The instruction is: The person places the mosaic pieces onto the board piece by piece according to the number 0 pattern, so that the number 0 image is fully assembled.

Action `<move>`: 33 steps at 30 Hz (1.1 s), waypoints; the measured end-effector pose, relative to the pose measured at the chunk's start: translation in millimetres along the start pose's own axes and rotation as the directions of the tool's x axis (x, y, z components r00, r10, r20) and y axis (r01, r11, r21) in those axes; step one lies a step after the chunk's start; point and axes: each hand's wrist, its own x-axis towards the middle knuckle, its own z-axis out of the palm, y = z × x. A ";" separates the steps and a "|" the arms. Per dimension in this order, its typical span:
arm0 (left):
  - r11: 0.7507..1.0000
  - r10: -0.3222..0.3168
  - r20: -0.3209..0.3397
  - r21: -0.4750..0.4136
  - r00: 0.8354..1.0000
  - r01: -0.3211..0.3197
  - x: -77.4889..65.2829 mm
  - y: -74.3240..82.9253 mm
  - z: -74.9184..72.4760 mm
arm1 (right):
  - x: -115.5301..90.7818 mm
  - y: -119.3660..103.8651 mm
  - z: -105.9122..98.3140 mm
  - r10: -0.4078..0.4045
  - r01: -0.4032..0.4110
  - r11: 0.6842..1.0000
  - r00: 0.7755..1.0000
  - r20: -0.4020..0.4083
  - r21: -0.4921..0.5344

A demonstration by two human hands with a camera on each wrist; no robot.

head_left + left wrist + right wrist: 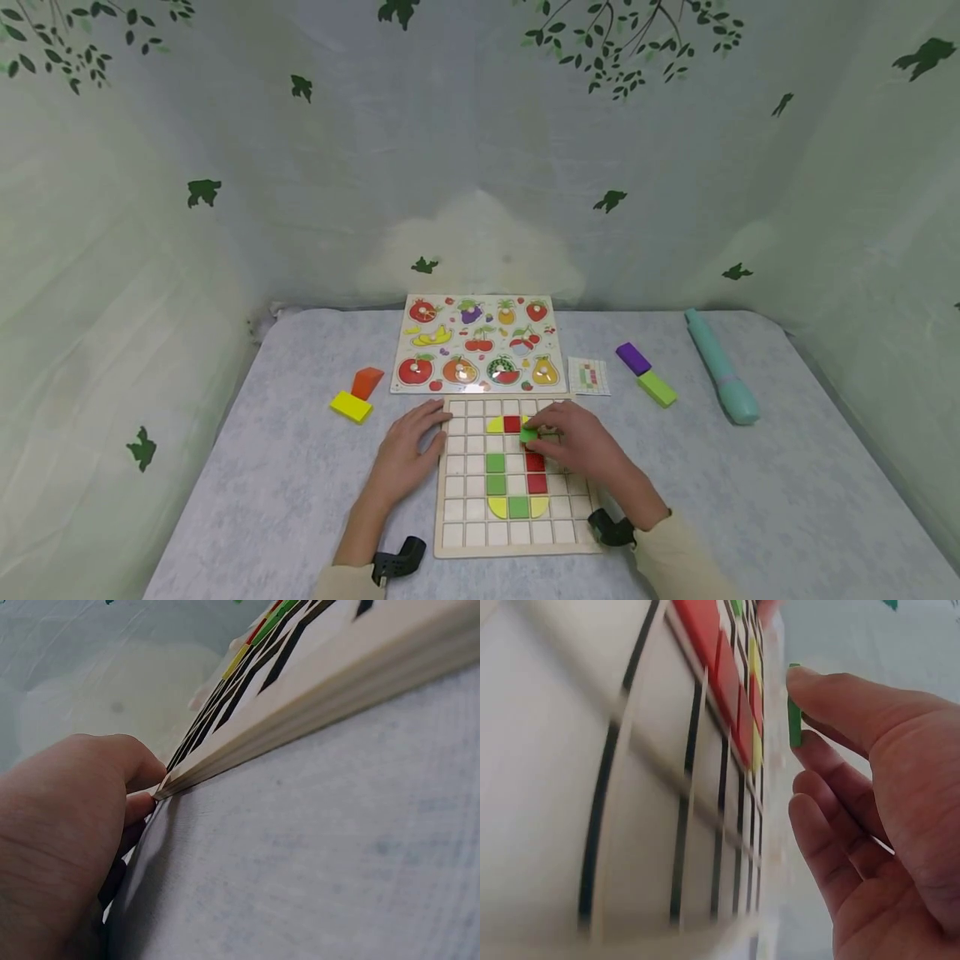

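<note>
A wooden grid board lies on the table, with green, red and yellow tiles set in some cells. Thumb and index finger of my right hand pinch a small green square tile. That tile is held over the upper right of the pattern, close to a red tile in the top row; the fingers partly cover the cells there. My left hand rests its fingertips against the board's upper left edge, also visible in the left wrist view, where the thumb touches the board edge.
Behind the grid stands a fruit picture board, with a small pattern card beside it. Orange and yellow blocks lie left; purple and lime blocks lie right. Farther right is a long teal object.
</note>
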 end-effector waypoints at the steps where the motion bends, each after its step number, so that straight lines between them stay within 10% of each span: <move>1: 1.000 -0.002 0.002 -0.002 1.000 0.002 -0.4 0.2 -0.1 | 2.5 -3.5 2.7 -0.009 0.009 1.000 1.000 0.011 0.000; 16: 1.000 0.026 0.012 -0.004 1.000 -0.026 3.0 3.6 0.2 | 26.1 -26.8 18.4 -0.193 0.210 0.965 0.974 0.115 -0.155; 33: 0.999 0.019 0.011 -0.030 1.000 -0.019 0.5 -1.3 0.2 | 23.7 -32.4 25.9 -0.121 0.130 0.990 0.983 0.135 -0.058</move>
